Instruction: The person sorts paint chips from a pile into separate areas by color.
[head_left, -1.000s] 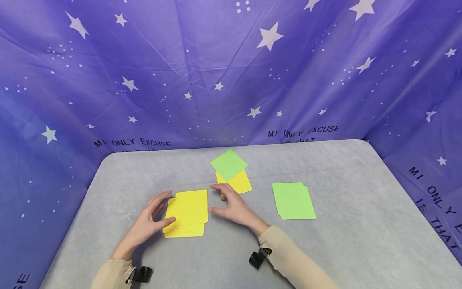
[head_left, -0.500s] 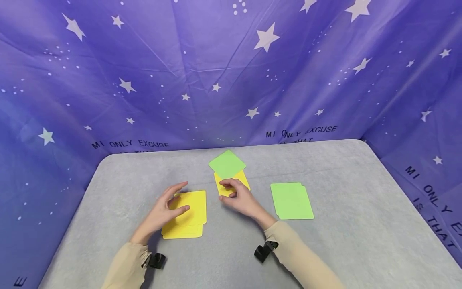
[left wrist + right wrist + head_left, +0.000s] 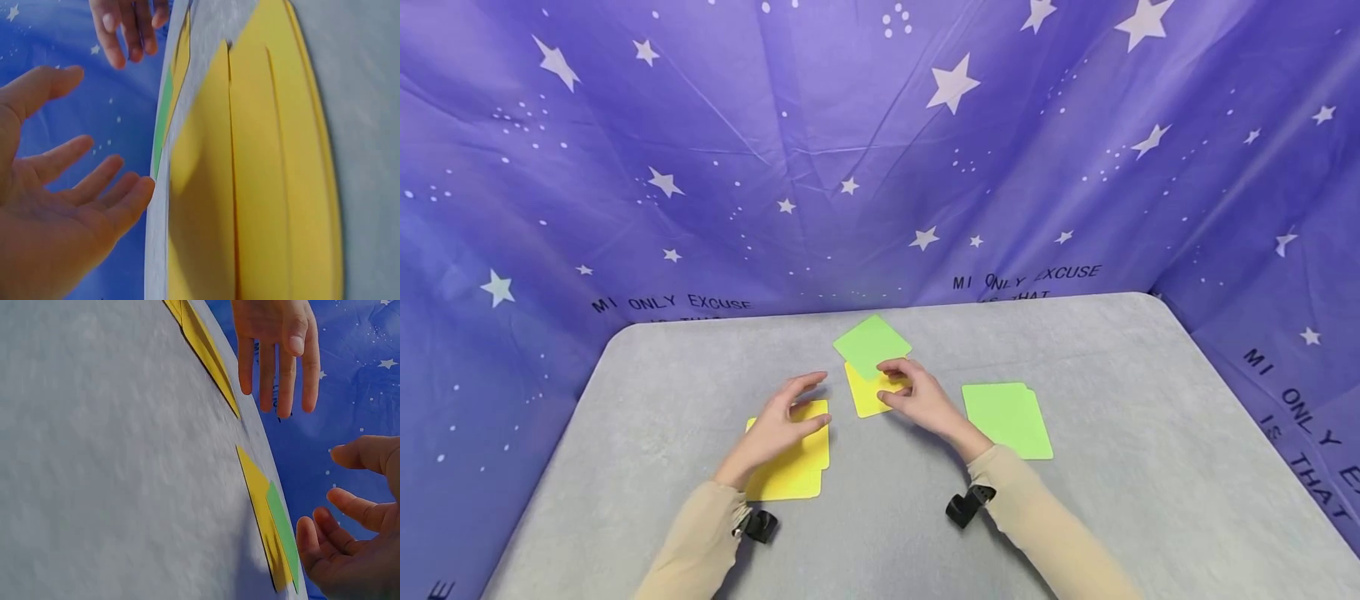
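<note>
Over a stack of yellow square cards (image 3: 790, 479) hovers my left hand (image 3: 778, 429), fingers loosely bent and holding nothing. The left wrist view shows a gap between that hand (image 3: 69, 200) and the offset yellow cards (image 3: 256, 187). Above a single yellow card (image 3: 867, 398) at the centre, my right hand (image 3: 925, 400) is held with thumb and fingers apart, empty. A green card (image 3: 868, 342) lies turned like a diamond, overlapping the yellow card's far part. In the right wrist view both the yellow card (image 3: 259, 512) and green card (image 3: 282, 534) lie below the right hand (image 3: 356, 531).
A stack of green cards (image 3: 1011, 421) lies to the right, partly behind my right forearm. The grey table (image 3: 662, 400) ends at a purple star-printed cloth (image 3: 820, 150) at the back and sides. Black wrist cameras (image 3: 970, 506) sit under both sleeves.
My left hand has moved right and away from me across the yellow stack. My right hand has shifted right and farther forward, over the central cards. The cards lie as before.
</note>
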